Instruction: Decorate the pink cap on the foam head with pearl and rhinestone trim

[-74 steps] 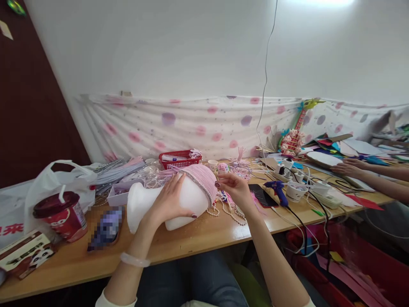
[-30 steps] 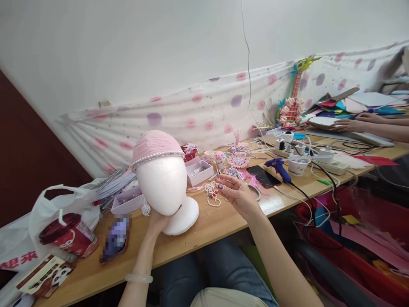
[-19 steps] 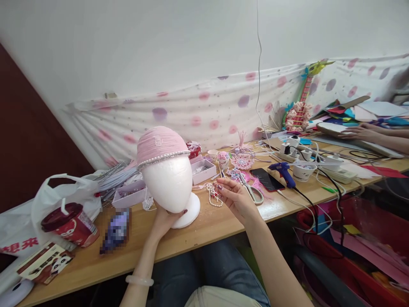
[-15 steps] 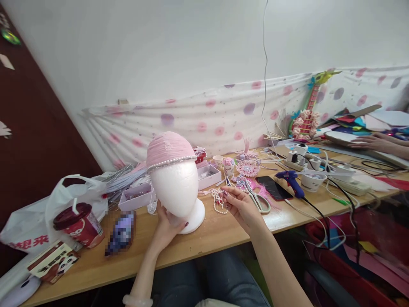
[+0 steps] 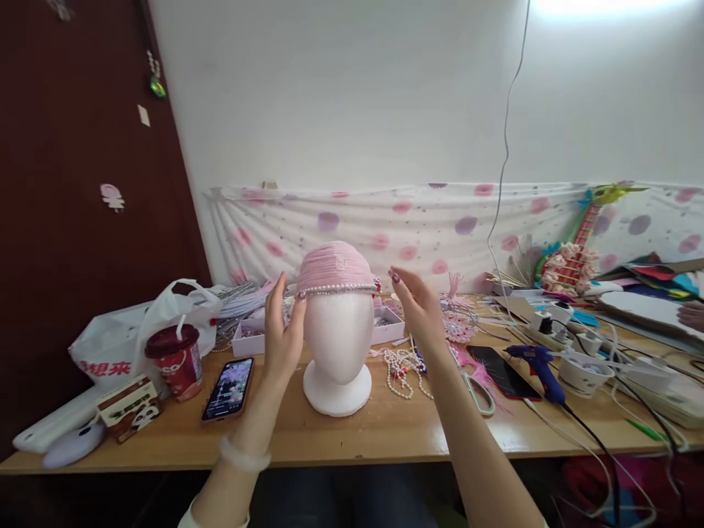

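Observation:
A white foam head (image 5: 339,341) stands upright on its round base on the wooden table. It wears a pink pleated cap (image 5: 334,265) with a band of pearls and silvery trim (image 5: 342,289) along its lower edge. My left hand (image 5: 284,330) is beside the head's left side, fingers apart, the thumb near the cap's edge; whether it touches is hard to tell. On the right, my right hand (image 5: 421,304) is raised with its fingers apart, a gap between it and the head. Strings of pearls (image 5: 403,370) lie on the table between the head and my right forearm.
Left of the head are a lit phone (image 5: 229,389), a red cup (image 5: 179,363), a snack packet (image 5: 130,411) and a plastic bag. To the right are scissors (image 5: 479,394), a dark phone (image 5: 504,372), a blue glue gun (image 5: 542,370) with cables, and another person's hand (image 5: 691,315).
The foam head now stands upright instead of tilted. My left hand has left its neck and risen beside the cap. My right hand has risen and opened. The view has shifted.

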`<state>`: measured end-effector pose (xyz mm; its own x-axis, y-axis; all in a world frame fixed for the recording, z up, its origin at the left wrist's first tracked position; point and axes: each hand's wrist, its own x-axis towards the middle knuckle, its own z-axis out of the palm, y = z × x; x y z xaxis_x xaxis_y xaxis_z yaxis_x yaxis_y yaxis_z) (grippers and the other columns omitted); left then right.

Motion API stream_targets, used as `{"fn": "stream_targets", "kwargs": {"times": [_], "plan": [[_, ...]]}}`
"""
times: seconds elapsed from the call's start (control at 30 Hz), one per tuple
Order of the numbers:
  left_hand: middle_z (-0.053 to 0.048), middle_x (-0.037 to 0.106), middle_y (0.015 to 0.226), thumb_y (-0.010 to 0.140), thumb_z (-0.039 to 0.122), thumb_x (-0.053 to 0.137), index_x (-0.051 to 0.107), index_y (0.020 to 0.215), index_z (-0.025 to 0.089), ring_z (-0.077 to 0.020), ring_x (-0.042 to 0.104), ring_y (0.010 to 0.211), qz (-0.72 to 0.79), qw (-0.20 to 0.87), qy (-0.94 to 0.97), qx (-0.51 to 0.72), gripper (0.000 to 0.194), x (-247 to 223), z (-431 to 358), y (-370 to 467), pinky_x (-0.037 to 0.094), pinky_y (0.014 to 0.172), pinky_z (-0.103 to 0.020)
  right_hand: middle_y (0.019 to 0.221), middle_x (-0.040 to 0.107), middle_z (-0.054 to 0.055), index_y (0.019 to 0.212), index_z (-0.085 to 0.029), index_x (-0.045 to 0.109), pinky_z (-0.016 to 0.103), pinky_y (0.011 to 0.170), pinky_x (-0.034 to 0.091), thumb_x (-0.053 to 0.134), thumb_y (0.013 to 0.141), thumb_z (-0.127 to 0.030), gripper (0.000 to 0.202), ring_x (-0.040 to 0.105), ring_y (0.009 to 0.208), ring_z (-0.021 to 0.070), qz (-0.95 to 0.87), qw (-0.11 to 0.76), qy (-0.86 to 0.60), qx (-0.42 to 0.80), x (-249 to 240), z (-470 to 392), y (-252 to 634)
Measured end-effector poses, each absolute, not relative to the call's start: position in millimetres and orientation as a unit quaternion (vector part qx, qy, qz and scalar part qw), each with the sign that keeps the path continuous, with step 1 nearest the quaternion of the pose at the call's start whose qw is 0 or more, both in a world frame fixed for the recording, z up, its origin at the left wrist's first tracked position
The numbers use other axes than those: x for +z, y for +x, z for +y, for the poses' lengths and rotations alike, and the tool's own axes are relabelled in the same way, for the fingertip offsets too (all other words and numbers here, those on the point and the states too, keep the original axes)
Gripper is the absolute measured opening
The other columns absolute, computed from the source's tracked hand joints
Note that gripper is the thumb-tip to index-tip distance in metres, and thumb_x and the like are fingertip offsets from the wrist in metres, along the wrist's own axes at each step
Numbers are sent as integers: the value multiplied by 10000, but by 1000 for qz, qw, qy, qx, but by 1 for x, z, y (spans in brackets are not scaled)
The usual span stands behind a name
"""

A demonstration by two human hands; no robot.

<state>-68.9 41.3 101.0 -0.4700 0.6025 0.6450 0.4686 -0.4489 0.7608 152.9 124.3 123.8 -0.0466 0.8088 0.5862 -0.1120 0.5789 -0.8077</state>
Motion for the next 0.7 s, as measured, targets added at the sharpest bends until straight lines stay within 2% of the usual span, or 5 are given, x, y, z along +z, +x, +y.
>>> {"fn": "stream_targets", "kwargs": {"times": [0.07, 0.17, 0.3, 0.43, 0.7], "plan": [[-129, 183, 1750, 964, 649, 469, 185, 1628, 253, -303, 207, 1609, 529, 80, 526, 662, 824, 126, 56, -74, 229, 1291, -512, 1525, 558, 90, 1421, -370, 571, 495, 1111, 471, 745, 798, -680, 718, 461, 1455, 327, -661, 587, -271, 380, 142, 146, 140], [-100, 225, 1744, 876, 697, 596, 287, 1615, 260, -313, 170, 1619, 524, 110, 586, 608, 913, 156, 74, -83, 179, 1306, -480, 1636, 438, 114, 1538, -365, 448, 594, 1197, 374, 790, 724, -720, 951, 395, 1509, 374, -719, 500, -263, 404, 160, 171, 126], [-97, 261, 1733, 802, 681, 694, 385, 1583, 245, -323, 171, 1618, 519, 142, 646, 541, 946, 174, 88, -91, 152, 1310, -469, 1653, 417, 98, 1554, -338, 439, 604, 1265, 269, 835, 682, -701, 1024, 381, 1515, 378, -767, 429, -251, 405, 166, 180, 119], [-73, 209, 1750, 748, 634, 763, 317, 1614, 273, -315, 145, 1624, 516, 146, 669, 515, 1039, 170, 94, -95, 142, 1313, -467, 1668, 392, 76, 1595, -360, 355, 622, 1273, 243, 844, 704, -657, 1059, 360, 1526, 376, -781, 406, -249, 403, 164, 176, 119], [-70, 195, 1750, 711, 623, 797, 268, 1629, 293, -317, 146, 1621, 503, 152, 673, 520, 1110, 163, 93, -98, 136, 1313, -478, 1697, 333, 52, 1605, -385, 321, 600, 1287, 210, 864, 695, -624, 1086, 316, 1548, 368, -781, 403, -236, 414, 159, 177, 121]]}}
